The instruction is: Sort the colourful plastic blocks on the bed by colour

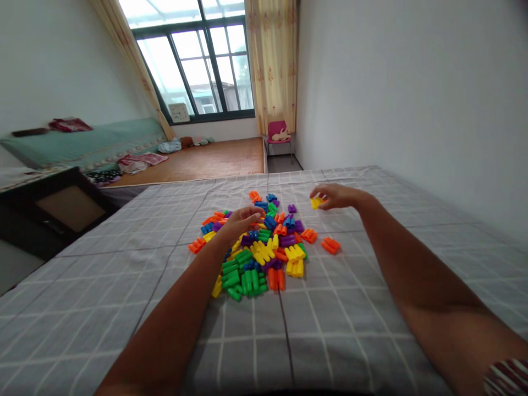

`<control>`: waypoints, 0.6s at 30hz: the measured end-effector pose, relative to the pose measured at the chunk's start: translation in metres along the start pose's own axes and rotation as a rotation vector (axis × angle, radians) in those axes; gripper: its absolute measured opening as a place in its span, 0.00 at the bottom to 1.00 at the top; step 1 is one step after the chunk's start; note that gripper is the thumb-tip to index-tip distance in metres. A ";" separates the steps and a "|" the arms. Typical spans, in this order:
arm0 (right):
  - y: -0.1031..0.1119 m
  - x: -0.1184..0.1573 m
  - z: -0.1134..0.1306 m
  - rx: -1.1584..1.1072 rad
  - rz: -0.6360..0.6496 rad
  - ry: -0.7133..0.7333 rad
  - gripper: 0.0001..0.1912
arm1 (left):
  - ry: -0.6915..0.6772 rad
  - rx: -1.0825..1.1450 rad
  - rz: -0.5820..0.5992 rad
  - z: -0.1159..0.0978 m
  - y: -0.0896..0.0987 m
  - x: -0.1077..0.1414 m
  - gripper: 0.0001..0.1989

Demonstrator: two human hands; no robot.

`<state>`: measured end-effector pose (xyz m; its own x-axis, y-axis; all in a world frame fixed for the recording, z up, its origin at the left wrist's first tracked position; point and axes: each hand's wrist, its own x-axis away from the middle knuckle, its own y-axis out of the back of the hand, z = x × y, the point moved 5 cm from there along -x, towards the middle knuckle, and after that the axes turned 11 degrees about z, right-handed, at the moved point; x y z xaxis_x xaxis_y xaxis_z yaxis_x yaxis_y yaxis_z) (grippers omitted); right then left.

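Observation:
A heap of plastic building blocks (264, 252), made of joined tubes in green, yellow, orange, blue and purple, lies on the grey checked cloth (342, 308). My left hand (242, 221) is over the far left part of the heap, its fingers curled toward the thumb; what they hold, if anything, is hidden among the blocks. To the right of the heap, my right hand (336, 196) pinches a yellow block (316, 203) just above the cloth or against it; I cannot tell which. An orange block (330, 245) lies apart, nearer to me.
A dark cabinet (61, 212) stands at the left. Beyond the cloth is a bed with a brown mat (214, 157), and a pink chair (277, 131) holding a soft toy is by the curtain. A white wall (412, 93) runs along the right.

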<state>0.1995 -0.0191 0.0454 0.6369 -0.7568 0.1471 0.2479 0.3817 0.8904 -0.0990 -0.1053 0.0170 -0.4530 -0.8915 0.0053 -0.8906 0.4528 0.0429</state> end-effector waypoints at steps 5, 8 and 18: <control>-0.017 0.011 -0.038 -0.011 0.323 -0.073 0.24 | 0.030 -0.041 0.012 0.012 0.006 -0.003 0.24; -0.029 0.005 -0.030 -0.016 0.388 -0.034 0.25 | 0.024 -0.096 0.040 0.011 0.003 -0.003 0.23; -0.004 0.014 -0.047 -0.119 0.213 -0.137 0.26 | 0.007 -0.085 0.001 0.002 0.005 0.004 0.22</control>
<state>0.2422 -0.0066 0.0235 0.5815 -0.7143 0.3894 0.2083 0.5934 0.7775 -0.1049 -0.1063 0.0153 -0.4533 -0.8913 0.0120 -0.8834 0.4510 0.1272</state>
